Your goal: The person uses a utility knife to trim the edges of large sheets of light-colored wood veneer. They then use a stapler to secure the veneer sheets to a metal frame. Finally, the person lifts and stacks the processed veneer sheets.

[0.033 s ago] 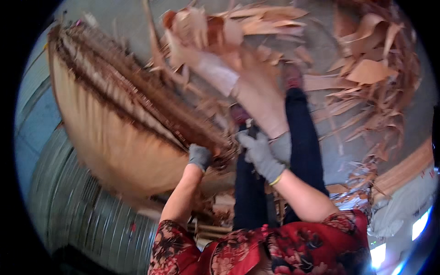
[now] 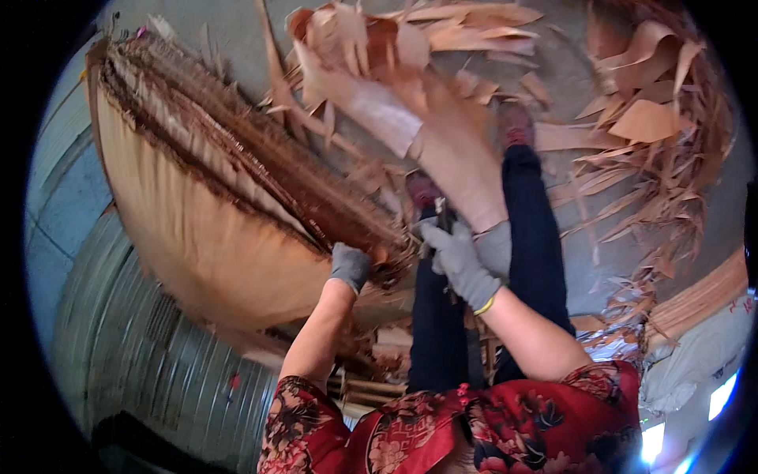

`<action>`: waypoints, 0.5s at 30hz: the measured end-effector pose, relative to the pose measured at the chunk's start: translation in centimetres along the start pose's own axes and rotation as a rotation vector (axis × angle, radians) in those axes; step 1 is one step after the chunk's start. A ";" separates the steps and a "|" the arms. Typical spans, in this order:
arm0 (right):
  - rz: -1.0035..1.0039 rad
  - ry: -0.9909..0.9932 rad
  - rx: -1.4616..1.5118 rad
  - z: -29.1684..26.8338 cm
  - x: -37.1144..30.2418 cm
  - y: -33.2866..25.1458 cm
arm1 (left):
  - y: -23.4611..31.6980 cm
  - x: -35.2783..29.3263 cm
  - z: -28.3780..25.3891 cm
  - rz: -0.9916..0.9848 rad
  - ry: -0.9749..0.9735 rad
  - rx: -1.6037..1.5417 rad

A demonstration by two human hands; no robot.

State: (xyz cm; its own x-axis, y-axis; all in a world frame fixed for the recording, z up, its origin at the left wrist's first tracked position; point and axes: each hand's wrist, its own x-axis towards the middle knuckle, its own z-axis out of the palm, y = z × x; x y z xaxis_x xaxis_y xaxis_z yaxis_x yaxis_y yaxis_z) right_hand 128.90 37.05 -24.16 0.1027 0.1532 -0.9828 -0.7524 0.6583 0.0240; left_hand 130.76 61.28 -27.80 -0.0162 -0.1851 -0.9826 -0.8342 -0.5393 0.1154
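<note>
At the near right end of a big, thick stack of brown and tan thin wood sheets, my left hand in a grey glove is closed in a fist on the sheet edges. The stack's rough, ragged edges face up and to the right. My right hand, also gloved in grey, is wrapped round a dark, narrow hand tool with a metallic end. It is held over my left leg, a little right of the stack. The glove hides most of the tool, so its kind is unclear.
Torn veneer strips lie heaped at the far right. A long pale sheet runs between my feet. Ribbed grey metal sheeting is at the lower left. A light wrapped bundle sits at the right.
The whole view has shifted slightly and is less blurred. Both hands keep the same grips, with only a slight change of place.
</note>
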 end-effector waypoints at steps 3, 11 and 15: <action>0.043 -0.057 0.042 0.5 0.2 0.5 | -0.5 -2.0 0.6 -0.001 -0.046 0.043; 0.062 -0.062 0.049 -0.1 -1.3 0.3 | -1.9 -11.1 -0.5 0.028 -0.038 0.033; 0.038 -0.049 0.093 -0.2 -1.0 1.1 | -1.9 -11.1 0.7 0.022 0.072 0.049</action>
State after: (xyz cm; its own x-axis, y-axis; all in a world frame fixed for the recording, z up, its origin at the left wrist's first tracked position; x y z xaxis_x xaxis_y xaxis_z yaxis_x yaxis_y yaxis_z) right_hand 127.85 37.50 -23.17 0.1084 0.2141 -0.9708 -0.6932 0.7162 0.0806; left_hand 132.12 64.91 -17.17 0.0033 -0.2560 -0.9667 -0.8601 -0.4939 0.1278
